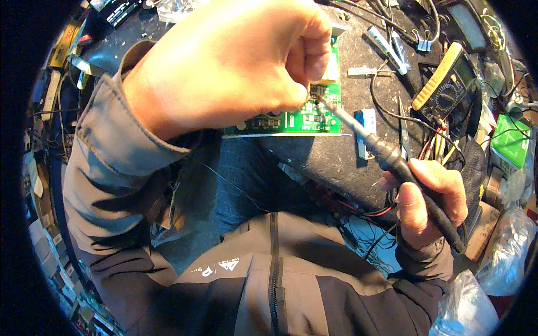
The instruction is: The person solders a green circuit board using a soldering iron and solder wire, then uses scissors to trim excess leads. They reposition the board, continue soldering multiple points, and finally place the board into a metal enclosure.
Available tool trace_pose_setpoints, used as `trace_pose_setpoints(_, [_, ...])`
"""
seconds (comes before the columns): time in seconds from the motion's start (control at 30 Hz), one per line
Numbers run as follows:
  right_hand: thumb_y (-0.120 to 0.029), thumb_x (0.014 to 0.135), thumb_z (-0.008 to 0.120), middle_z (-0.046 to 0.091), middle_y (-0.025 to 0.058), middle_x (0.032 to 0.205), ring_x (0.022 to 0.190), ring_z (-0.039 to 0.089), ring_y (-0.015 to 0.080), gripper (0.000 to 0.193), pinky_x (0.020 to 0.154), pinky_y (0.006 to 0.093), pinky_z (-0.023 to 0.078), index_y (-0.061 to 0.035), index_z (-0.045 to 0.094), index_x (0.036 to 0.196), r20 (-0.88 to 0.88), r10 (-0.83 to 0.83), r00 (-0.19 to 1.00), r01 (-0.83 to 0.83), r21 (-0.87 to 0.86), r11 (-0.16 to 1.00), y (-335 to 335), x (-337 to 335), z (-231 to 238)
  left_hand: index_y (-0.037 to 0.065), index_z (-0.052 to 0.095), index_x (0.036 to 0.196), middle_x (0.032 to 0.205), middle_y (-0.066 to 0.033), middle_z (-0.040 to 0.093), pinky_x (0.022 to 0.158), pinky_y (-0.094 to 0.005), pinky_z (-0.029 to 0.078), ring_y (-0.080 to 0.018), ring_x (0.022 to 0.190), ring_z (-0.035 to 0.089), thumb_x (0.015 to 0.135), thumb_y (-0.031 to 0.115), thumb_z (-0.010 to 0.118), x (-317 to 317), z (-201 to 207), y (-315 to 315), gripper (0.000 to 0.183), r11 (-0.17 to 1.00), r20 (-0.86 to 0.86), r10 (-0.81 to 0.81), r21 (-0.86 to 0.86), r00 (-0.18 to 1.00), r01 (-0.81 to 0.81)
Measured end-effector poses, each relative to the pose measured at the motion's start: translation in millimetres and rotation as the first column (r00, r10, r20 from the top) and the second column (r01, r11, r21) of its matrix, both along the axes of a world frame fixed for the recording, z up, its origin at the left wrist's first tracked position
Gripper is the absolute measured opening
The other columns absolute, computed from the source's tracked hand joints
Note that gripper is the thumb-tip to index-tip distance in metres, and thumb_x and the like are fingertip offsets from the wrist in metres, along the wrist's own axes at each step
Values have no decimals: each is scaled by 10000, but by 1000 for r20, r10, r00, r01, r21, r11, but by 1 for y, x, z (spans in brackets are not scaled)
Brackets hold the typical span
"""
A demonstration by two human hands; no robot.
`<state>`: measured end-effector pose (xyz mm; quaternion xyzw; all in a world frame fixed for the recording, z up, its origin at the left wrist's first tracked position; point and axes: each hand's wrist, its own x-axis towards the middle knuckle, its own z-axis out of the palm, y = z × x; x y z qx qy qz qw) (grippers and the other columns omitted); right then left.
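My right hand [428, 204] grips a soldering iron [396, 162] by its black handle. Its metal tip points up and to the left, onto or just over the parts on a green circuit board [330, 124]. My left hand [241, 61] arches over that board from the left and hides much of it. The left fingers are curled in close to the iron's tip, thumb and fingertips drawn together; what they pinch, if anything, is hidden. Chips and small components fill the board's visible part, and a pale metal edge runs along its near side.
Right of the board, a yellow-edged multimeter [445, 89] lies among cables and red and black leads. Also there are a white marker-like tube [386, 50], a syringe [364, 71], tweezers [403, 129] and a green box [510, 143]. Plastic bags [510, 252] crowd the lower right.
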<state>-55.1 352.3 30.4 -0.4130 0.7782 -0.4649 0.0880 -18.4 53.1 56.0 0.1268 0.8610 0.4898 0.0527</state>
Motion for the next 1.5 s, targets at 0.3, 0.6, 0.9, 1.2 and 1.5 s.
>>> trace_pose_setpoints(0.3, [-298, 929, 644, 642, 202, 800, 586, 624, 228, 362, 538, 327, 504, -43, 495, 1138, -58, -266, 962, 247, -226, 942, 5, -5, 12, -45, 655, 865, 804, -110, 703, 659, -243, 592, -135, 730, 692, 795, -36, 714, 10, -7, -8, 93, 983, 11, 46, 177, 999, -48])
trace_pose_setpoints(0.6, [-180, 1004, 514, 663, 118, 1142, 890, 671, 208, 318, 804, 323, 551, 3, 584, 1255, -110, -372, 922, 301, -402, 865, 18, -175, 70, 69, 478, 900, 742, -47, 665, 671, -226, 524, -95, 704, 651, 694, 70, 830, 55, 1, -21, 408, 823, 10, 479, 342, 878, -453])
trace_pose_setpoints(0.9, [-214, 1054, 398, 609, 168, 1252, 1094, 632, 302, 384, 985, 384, 514, 20, 520, 1333, 7, -355, 935, 332, -374, 866, -26, -408, 45, 63, 427, 877, 723, -107, 670, 610, -283, 594, -160, 627, 678, 655, -95, 760, 121, -50, -13, 431, 515, 141, 591, 691, 794, -506])
trace_pose_setpoints(1.2, [-192, 1037, 388, 609, 156, 1249, 1076, 623, 331, 376, 986, 416, 483, -19, 526, 1341, -509, -390, 767, 437, -29, 899, -68, -505, 16, 68, 499, 911, 777, -95, 668, 596, -238, 538, -163, 694, 680, 773, 100, 762, 137, -92, 16, 299, 146, 395, 605, 798, 691, -584])
trace_pose_setpoints(1.5, [-171, 1021, 377, 609, 143, 1246, 1058, 613, 359, 379, 986, 448, 453, -59, 532, 1348, -926, 369, -84, 597, 250, 763, -67, -565, 10, 36, 556, 964, 877, -131, 703, 716, -276, 606, -192, 794, 718, 816, 11, 753, 132, -83, 26, 247, -142, 478, 454, 872, 752, -469])
